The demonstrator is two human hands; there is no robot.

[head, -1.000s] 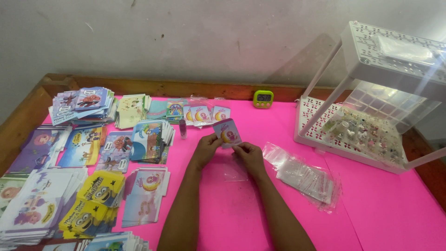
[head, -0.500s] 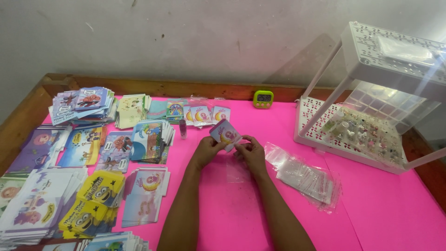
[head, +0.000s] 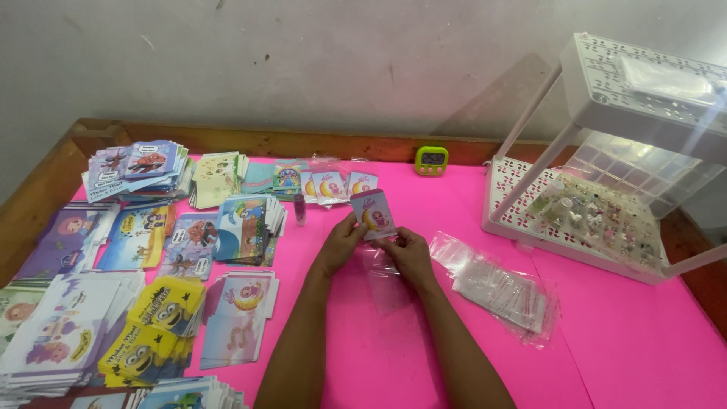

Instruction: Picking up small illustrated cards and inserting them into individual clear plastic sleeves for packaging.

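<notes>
My left hand point(head: 341, 244) and my right hand point(head: 409, 254) meet over the middle of the pink table point(head: 621, 341). Between their fingertips they pinch a small pink and white printed card point(head: 373, 213), held upright and tilted slightly left. A thin clear plastic sleeve point(head: 385, 276) hangs below the card, between my hands. A small dark vial point(head: 300, 210) stands just left of my left hand.
Stacks of colourful printed cards point(head: 151, 250) cover the left half of the table. A pile of clear plastic bags point(head: 500, 288) lies right of my hands. At the back stands a green timer point(head: 431, 160); a clear plastic organiser box point(head: 613, 174) with small trinkets occupies the right.
The card has shifted slightly between my fingers and now stands more upright; my hands stay in about the same place. The clear sleeve now hangs under the card.
</notes>
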